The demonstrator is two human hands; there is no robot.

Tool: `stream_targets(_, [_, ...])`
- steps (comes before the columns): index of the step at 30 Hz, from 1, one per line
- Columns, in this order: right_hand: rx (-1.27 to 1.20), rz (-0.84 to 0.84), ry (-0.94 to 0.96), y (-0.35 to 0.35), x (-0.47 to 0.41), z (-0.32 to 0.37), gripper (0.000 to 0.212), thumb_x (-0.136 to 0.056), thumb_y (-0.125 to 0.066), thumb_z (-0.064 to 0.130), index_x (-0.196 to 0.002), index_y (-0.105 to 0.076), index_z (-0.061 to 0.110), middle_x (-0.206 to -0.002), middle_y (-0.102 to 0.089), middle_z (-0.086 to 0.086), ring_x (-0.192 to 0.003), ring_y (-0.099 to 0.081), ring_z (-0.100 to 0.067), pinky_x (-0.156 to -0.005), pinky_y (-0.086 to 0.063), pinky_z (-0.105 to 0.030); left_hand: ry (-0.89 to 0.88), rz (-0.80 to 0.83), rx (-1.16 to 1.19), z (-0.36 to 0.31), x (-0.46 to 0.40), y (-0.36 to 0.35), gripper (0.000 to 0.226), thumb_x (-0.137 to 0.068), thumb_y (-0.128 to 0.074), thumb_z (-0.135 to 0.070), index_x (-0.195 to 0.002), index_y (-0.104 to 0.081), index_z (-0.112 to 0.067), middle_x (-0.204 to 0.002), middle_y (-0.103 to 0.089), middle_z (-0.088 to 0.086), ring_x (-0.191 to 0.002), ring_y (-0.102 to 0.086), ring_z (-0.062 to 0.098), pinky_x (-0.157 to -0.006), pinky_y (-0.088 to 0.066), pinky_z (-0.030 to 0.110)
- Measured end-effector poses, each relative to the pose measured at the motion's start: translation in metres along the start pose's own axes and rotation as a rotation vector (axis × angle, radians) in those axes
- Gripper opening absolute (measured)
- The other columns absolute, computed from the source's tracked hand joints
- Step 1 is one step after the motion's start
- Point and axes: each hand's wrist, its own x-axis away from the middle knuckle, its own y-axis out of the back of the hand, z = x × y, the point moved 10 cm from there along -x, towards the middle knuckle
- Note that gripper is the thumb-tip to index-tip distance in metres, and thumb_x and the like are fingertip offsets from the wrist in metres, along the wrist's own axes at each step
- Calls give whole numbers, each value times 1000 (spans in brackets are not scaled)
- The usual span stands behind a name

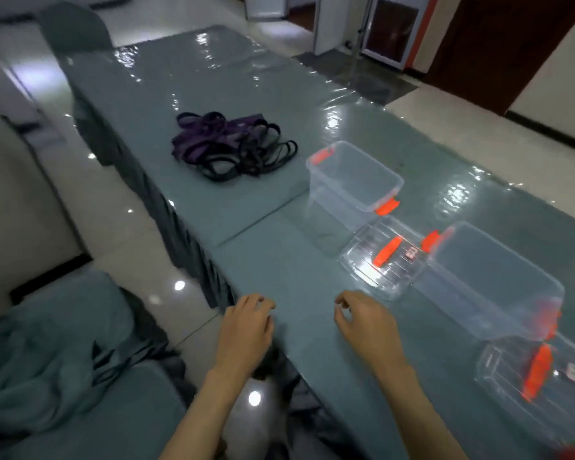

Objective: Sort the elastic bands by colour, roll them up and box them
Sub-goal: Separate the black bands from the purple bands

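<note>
Bands (233, 146), purple and black tangled, lie far across the table (279, 260), untouched. My left hand (246, 330) and right hand (365, 323) hover loosely curled, holding nothing (sorting not begun); next I reach out, with the boxes (352, 180) on the right.

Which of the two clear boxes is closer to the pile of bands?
The far box, whose corner nearly reaches the purple and black band pile. The near box stands farther down the table, beyond a lid lying between them.
</note>
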Motion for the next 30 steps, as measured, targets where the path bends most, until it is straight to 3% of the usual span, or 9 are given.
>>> stream_targets(5, [-25, 57, 87, -34, -71, 57, 17, -98, -64, 26, -111, -74, 19, -109, -73, 2, -101, -70, -24, -84, -52, -38, 88, -17, -22, 70, -40, 20, 26, -103, -55, -20, -126, -67, -20, -128, -62, -3, -122, -56, 22, -98, -47, 38])
stream_targets(15, [-74, 107, 15, -91, -222, 106, 14, -98, -65, 27, -106, -73, 19, -107, -73, 0, -98, -70, -29, -78, -54, -40, 105, 47, -137, 153, -186, 45, 25, -93, -67, -14, -117, -72, -17, -113, -67, 2, -106, -63, 27, -84, -51, 40])
stream_targets(20, [-127, 111, -78, -98, -284, 114, 14, -97, -66, 28, -108, -73, 20, -110, -74, 4, -100, -71, -27, -77, -53, -37, 39, 106, -190, 168, -267, 53, 29, -101, -54, -20, -127, -65, -21, -126, -63, -1, -116, -59, 22, -91, -46, 35])
stream_targets(30, [-56, 85, -226, -106, -367, 127, 21, -103, -56, 32, -117, -70, 24, -115, -70, 5, -102, -70, -23, -84, -53, -37, -106, 183, -234, 209, -422, 44, 40, -104, -49, -24, -144, -52, -26, -141, -53, -3, -125, -52, 18, -97, -40, 32])
